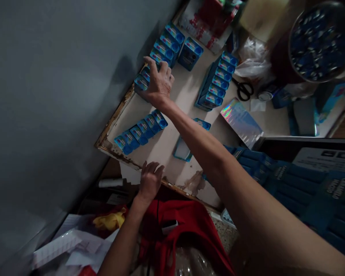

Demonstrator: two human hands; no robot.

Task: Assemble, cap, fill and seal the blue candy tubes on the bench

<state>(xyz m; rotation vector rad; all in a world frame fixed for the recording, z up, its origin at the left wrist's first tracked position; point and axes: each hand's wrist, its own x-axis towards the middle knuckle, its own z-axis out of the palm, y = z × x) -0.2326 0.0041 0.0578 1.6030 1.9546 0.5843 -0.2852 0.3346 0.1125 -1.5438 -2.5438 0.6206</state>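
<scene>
My right hand (160,82) reaches across the table to a row of small blue boxes (162,48) along its far left edge. Its fingers are bent round boxes (142,81) at the near end of that row; the thumb is hidden. My left hand (151,177) rests on the table's near edge, fingers loosely spread, holding nothing. Between the hands lies a slanted row of blue boxes (140,131). Another row (217,81) stands to the right, and a single blue box (190,53) is near the back. Under my right forearm, a blue-edged box (183,148) is partly covered.
Black-handled scissors (245,91), a shiny holographic sheet (242,122) and a can (267,93) lie right. A large round container (322,42) holds many small blue pieces. Stacked blue cartons (313,191) fill the lower right. A grey wall (60,76) borders the table (178,99).
</scene>
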